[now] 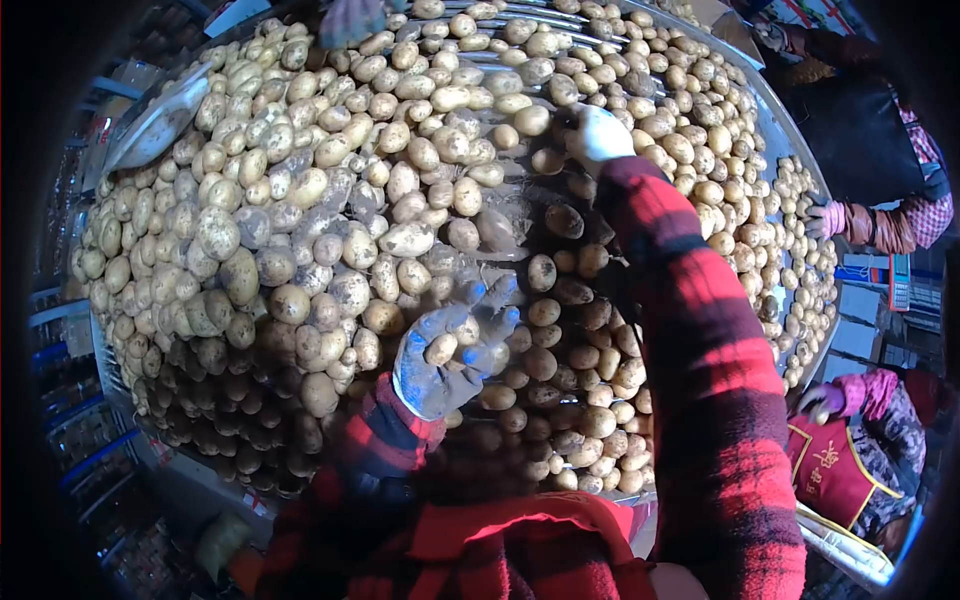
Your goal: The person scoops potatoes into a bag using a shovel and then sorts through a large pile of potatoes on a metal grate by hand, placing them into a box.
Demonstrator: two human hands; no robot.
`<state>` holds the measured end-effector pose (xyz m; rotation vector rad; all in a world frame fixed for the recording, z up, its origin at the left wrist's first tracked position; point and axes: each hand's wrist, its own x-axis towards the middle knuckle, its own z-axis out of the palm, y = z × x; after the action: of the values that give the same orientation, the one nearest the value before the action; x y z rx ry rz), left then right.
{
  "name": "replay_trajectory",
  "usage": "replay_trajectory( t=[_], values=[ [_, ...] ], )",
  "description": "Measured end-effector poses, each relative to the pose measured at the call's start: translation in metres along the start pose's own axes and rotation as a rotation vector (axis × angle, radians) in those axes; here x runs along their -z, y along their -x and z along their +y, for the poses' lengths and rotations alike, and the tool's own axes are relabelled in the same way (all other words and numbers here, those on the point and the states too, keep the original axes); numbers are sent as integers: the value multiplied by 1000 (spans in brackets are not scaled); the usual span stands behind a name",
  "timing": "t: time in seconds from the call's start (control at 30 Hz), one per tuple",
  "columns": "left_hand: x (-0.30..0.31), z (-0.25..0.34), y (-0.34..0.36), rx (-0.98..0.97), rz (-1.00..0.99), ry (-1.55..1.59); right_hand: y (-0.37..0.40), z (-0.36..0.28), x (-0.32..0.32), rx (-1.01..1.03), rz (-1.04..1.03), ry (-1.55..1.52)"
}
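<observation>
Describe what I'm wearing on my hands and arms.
Both sleeves are red-and-black plaid. The left hand wears a grey glove with blue patches on the fingers. The right hand wears a whitish glove. No logos or markings can be made out.

Gloved left grip (447, 358) cups one potato (440, 348); gloved right grip (597, 135) rests far out among potatoes (300, 200) heaped on round worktop (778, 115).

I can't make out my right hand's (597, 133) fingertips, buried among the potatoes (300, 200). My left hand (445, 365) hides the underside of a small potato (441, 348). Another gloved hand (352, 18) is cut off by the top edge.
</observation>
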<state>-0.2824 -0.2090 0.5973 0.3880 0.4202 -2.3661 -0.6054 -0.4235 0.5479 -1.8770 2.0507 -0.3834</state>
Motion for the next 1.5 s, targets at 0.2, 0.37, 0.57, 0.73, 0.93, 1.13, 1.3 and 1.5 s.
replay_trajectory(
  t=[0.2,0.37,0.57,0.73,0.93,1.13,1.3,1.5],
  values=[
    [-7,-1,-8,-69,-68,-71,116,-95,71,264,-484,-575],
    [-6,6,-6,-34,-64,-56,87,-113,31,548,-38,-320],
    [11,4,14,-88,41,-163,-22,-174,-39,493,210,389],
    [3,5,32,-70,16,20,-12,-157,-22,311,-139,86],
    [10,-3,21,38,-34,72,112,-145,52,154,-318,-883],
    [39,-10,13,50,-262,2,146,-152,66,592,-385,-582],
    [8,-6,32,28,-36,-62,84,-189,4,655,-93,-339],
    [-20,-3,62,-72,197,-271,14,-246,-57,651,115,306]
  ],
)
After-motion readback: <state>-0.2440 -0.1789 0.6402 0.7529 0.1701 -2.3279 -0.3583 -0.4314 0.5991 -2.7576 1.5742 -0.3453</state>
